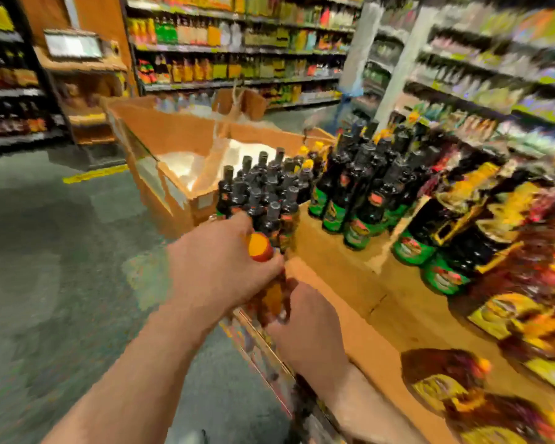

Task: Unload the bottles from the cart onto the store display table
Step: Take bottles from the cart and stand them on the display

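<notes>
My left hand (pixel 218 267) grips the neck of a bottle with an orange-yellow cap (pixel 259 246), held over the near end of the cart. My right hand (pixel 305 325) reaches in just below it; the blur hides whether it holds that same bottle's body or another one. Behind them, a cluster of dark bottles with black caps (pixel 263 193) stands in the cart. To the right lies the wooden display table (pixel 340 270), carrying dark bottles with green labels (pixel 359 200). The whole view is motion-blurred.
An open cardboard box (pixel 173 145) sits at the cart's far end. Yellow-labelled packs (pixel 510 299) crowd the table's right side. Stocked shelves (pixel 237 52) line the aisle beyond, and grey floor (pixel 45 251) spreads to the left.
</notes>
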### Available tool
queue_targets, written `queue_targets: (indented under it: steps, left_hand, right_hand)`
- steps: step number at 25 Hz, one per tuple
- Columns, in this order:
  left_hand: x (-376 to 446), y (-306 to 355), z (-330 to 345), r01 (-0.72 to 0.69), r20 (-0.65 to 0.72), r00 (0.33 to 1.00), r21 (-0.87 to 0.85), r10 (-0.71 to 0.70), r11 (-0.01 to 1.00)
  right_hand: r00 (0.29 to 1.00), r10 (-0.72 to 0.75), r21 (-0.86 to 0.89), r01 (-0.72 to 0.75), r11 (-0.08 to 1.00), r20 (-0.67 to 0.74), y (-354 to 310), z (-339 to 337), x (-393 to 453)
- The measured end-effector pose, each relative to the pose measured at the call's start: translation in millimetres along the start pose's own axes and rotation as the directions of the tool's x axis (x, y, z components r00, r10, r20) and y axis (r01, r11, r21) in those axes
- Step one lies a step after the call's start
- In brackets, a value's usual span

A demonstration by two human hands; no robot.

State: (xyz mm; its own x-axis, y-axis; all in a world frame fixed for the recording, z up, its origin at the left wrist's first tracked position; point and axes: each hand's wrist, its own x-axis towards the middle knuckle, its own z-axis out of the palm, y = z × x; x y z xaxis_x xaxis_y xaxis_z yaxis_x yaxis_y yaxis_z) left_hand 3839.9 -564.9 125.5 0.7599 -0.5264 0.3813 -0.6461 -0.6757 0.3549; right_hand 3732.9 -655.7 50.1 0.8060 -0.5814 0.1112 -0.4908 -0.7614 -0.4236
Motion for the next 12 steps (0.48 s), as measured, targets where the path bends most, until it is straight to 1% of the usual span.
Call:
queue_targets:
  steps: [1,3,4,6,7,9,10,11,12]
  left_hand:
    - [10,13,11,-0.083,0.024,0.996,0.001,0.083,0.997]
    - [31,43,36,-0.250,0.090,0.964,-0.023,0.251,0.968]
    - [39,56,51,-0.332,0.129,0.934,-0.033,0.333,0.943]
    - [52,81,78,-0.474,0.209,0.853,-0.075,0.479,0.877]
    - [58,91,97,-0.523,0.253,0.809,-0.104,0.531,0.846]
    - [62,108,130,-0.546,0.306,0.742,-0.240,0.596,0.803]
    - [63,118,146,-0.559,0.332,0.698,-0.300,0.634,0.773]
    - [63,129,157,-0.590,0.354,0.650,-0.324,0.673,0.740]
    - [63,141,162,-0.641,0.380,0.597,-0.304,0.707,0.704]
  right_hand:
    - [0.996,0.086,-0.055,-0.085,0.995,0.018,4,-12,6]
    - [0.969,0.245,-0.149,-0.241,0.959,0.007,21,-32,13]
    - [0.953,0.304,-0.182,-0.301,0.936,-0.009,31,-38,14]
    - [0.903,0.429,-0.191,-0.427,0.884,-0.038,51,-47,14]
    - [0.867,0.496,-0.188,-0.495,0.848,-0.050,62,-49,12]
    - [0.804,0.589,-0.183,-0.592,0.785,-0.079,85,-50,10]
    - [0.770,0.630,-0.177,-0.637,0.750,-0.103,98,-51,10]
    - [0.740,0.659,-0.174,-0.672,0.720,-0.133,112,-52,9]
    - [0.717,0.678,-0.180,-0.697,0.694,-0.163,127,-52,7]
